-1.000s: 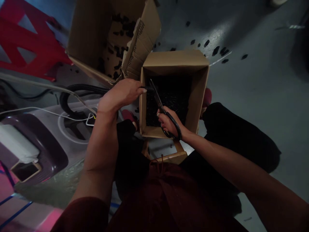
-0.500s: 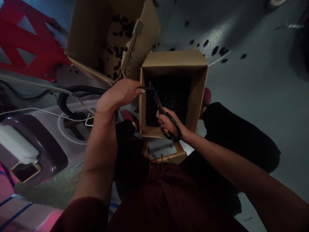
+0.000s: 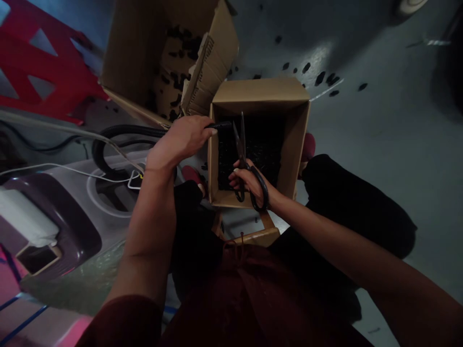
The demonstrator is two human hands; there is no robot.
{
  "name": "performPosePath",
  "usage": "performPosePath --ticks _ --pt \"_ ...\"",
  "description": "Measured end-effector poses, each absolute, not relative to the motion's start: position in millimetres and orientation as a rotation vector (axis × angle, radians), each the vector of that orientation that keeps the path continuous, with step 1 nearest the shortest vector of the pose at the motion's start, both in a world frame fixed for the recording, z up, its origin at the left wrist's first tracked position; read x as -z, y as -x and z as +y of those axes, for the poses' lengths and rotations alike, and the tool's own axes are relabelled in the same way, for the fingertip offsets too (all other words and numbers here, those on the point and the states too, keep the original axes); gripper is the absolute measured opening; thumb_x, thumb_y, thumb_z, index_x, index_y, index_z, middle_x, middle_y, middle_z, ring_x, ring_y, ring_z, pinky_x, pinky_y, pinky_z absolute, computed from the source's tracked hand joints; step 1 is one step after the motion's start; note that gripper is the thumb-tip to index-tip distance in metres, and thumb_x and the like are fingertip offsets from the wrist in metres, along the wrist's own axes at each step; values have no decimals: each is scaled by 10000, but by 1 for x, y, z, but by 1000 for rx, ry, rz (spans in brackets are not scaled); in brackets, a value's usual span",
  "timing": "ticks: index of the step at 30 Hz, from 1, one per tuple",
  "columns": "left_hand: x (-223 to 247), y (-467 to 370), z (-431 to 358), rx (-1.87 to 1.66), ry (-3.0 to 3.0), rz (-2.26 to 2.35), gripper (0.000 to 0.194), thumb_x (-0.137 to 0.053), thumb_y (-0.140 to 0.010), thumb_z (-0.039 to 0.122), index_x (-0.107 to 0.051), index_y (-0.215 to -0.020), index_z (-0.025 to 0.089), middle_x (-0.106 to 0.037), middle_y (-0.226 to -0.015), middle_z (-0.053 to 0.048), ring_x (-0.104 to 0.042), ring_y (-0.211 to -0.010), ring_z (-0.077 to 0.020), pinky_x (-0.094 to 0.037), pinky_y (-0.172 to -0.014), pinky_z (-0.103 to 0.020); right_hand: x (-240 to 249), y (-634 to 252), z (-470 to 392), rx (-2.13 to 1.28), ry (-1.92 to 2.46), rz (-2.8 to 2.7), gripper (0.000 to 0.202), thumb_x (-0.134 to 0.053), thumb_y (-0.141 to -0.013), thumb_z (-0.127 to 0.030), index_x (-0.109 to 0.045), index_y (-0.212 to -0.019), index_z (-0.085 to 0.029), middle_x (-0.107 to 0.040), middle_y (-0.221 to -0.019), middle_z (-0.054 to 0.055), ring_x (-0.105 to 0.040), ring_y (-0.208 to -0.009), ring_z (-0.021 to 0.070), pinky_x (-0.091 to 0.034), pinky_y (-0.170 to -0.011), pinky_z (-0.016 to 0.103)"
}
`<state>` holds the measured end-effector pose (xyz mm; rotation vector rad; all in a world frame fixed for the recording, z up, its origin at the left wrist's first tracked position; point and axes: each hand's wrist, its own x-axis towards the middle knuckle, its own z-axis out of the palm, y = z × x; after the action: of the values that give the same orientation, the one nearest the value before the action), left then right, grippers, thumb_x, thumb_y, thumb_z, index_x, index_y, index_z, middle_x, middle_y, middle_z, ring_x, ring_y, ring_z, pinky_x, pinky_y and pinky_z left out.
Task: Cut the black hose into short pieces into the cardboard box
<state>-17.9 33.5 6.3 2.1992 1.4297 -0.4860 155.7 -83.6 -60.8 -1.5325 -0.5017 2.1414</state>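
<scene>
The left hand [image 3: 186, 137] is closed around a black ribbed tube [image 3: 223, 125], palm down, with the tube's end poking out past its fingertips. The right hand [image 3: 253, 185] grips a pair of black-handled scissors [image 3: 241, 144], fingers curled in the handles; the blades stand apart, their tips pointing away from the person and just beside the tube's end. Beneath the scissors and the tube's end is an open cardboard box [image 3: 262, 90], with many small dark pieces [image 3: 258, 152] inside it.

On the other side of the left hand, the tube loops back over a greyish plastic surface [image 3: 77, 166]. Beyond the left hand stands a larger cardboard box [image 3: 132, 58], holding scattered black bits [image 3: 177, 79]. More black scraps [image 3: 320, 78] lie on the floor [image 3: 365, 140] beyond the right hand. Nearer the person than both hands is a wooden frame [image 3: 258, 237], between the legs.
</scene>
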Motion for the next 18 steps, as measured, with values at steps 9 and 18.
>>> performPosePath --ticks 9,18 --pt "-6 13 33 500 -2187 1381 392 -337 -992 302 -608 -1228 144 -669 -1204 -87 -608 -1120 -200 -422 -1000 -320 83 -159 -97 -2072 1485 -941 290 -526 -846 -386 -452 -1094 -253 -628 -846 -16 -644 -759 158 -505 -694 314" --pt "-1 9 30 451 -2184 1332 399 -355 -978 310 -611 -1245 161 -676 -1226 -72 -604 -1132 -197 -429 -1000 -305 77 -161 -91 -2027 1505 -1086 307 -501 -864 -427 -435 -1101 -243 -621 -879 8 -647 -805 185 -503 -720 344"
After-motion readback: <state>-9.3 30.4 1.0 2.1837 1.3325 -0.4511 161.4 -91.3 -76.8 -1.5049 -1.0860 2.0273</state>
